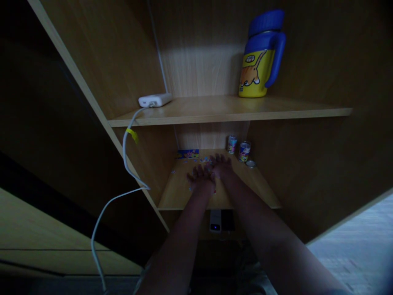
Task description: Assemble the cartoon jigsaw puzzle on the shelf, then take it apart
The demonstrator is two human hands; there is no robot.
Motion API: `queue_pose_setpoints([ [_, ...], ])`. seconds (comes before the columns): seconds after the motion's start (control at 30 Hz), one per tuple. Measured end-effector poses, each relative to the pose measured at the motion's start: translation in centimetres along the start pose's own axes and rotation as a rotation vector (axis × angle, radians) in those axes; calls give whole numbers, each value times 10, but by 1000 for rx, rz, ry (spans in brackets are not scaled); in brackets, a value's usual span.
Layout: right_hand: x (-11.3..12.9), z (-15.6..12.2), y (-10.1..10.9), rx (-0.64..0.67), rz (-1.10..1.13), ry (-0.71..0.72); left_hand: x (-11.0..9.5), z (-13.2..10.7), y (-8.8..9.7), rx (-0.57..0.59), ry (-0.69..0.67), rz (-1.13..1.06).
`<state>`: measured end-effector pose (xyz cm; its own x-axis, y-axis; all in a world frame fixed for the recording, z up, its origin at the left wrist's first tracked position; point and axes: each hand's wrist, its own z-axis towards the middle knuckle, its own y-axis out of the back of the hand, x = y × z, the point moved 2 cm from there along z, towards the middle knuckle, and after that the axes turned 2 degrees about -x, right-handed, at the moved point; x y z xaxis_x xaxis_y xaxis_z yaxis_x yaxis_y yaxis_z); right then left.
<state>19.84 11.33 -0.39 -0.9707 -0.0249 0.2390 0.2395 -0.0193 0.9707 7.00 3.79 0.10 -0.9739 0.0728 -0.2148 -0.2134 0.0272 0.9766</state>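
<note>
Both my arms reach into the lower wooden shelf (184,196). My left hand (201,174) lies flat, palm down, with its fingers spread on the shelf board. My right hand (220,164) rests just beside it, also flat with fingers stretched out, touching the left hand. Several small coloured puzzle pieces (196,159) lie scattered on the board around and under the fingers. A flat blue picture card (187,154) leans at the back left of the shelf. Neither hand grips anything that I can see.
Two small printed tins (232,144) (245,151) and a round lid (251,164) stand at the shelf's back right. The upper shelf (215,112) bears a yellow and blue jug (260,57) and a white power bank (155,100), whose cable (125,159) hangs down the left side.
</note>
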Motion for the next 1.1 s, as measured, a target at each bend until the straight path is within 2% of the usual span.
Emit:
queue_pose_setpoints([
  [0.1,-1,4,-1,37,-30,52,2,1,-2,-81,5,-19],
  [0.23,-1,3,-4,32,-5,77,5,-4,0,-275,30,-76],
  [0.37,1,-4,-5,-110,46,124,6,-8,9,-424,-60,-124],
  [0.47,4,-5,-6,-219,66,209,18,-7,14,-461,-130,-109],
  [0.6,7,0,-8,-196,93,293,56,4,12,-429,8,-93],
  [0.73,8,5,-12,-132,94,287,93,29,2,-353,141,-101],
  [0.83,7,6,-13,-125,92,299,103,52,-3,-293,60,-117],
  [0.93,7,5,-14,-150,96,326,102,70,-3,-225,-73,-130],
  [1.03,7,2,-13,-155,94,338,98,74,-2,-196,-209,-138],
  [1.1,8,1,-12,-163,90,343,97,71,0,-224,-292,-175],
])
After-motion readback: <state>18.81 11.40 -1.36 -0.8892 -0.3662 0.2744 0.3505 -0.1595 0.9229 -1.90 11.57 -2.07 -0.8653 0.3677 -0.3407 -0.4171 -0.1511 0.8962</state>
